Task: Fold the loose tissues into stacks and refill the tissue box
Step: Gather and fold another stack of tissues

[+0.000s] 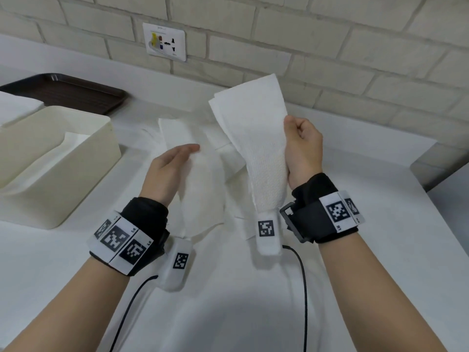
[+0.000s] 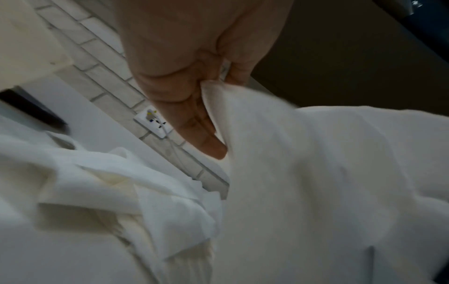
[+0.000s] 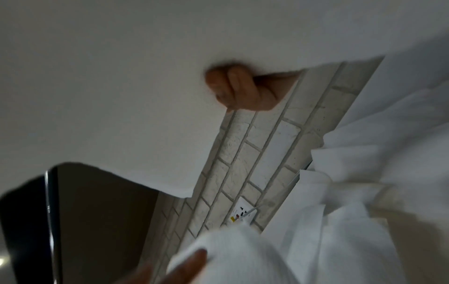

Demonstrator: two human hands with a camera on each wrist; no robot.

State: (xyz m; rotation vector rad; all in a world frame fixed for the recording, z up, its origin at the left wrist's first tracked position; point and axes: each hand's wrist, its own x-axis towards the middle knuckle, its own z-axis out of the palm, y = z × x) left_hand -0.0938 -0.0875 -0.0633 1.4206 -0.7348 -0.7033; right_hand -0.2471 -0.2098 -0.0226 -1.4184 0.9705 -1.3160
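My right hand (image 1: 303, 148) is raised above the white table (image 1: 355, 224) and grips a folded white tissue (image 1: 256, 133) that stands upright and fans out at the top. In the right wrist view its curled fingers (image 3: 240, 90) close round that tissue (image 3: 121, 96). My left hand (image 1: 175, 158) is to the left and lower. It pinches another thin tissue (image 1: 200, 189) between thumb and straight fingers (image 2: 194, 115), and that tissue (image 2: 316, 173) hangs down, blurred. The cream tissue box (image 1: 83, 158) stands open at the left with tissues (image 1: 50, 158) inside.
Several loose tissues (image 1: 218, 146) lie crumpled on the table beyond my hands. A dark brown tray (image 1: 76, 90) sits at the back left, behind the box. A brick wall with a socket plate (image 1: 165, 41) closes the far side. The table's edge (image 1: 418, 158) runs along the right.
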